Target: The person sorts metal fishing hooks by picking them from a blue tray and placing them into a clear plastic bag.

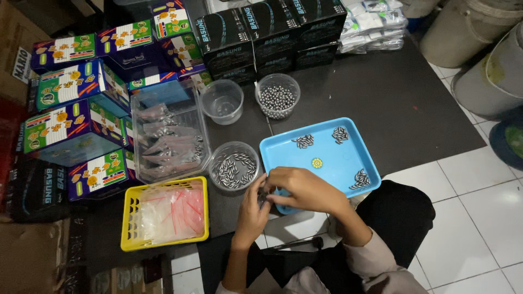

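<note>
Hands: left hand (251, 209) and right hand (301, 189) curled together — contents not discernible.
Weights: cup (235, 165) just beyond left fingertips.
Tray: blue tray (338, 158) under right fingers.

Basket (129, 218) left of tray (332, 163) (adjacent cup (235, 166))

Dim indoor scene, light strongest on white floor tiles (479, 218) right of right hand (305, 190). Dark surface (381, 92) beyond hands swallows detail. Boxes (71, 125) far left murky, corners fall into shadow. Soft overall, mild grain; left hand (251, 209) slightly blurred. Faint sheen on blue tray (338, 163).
</note>
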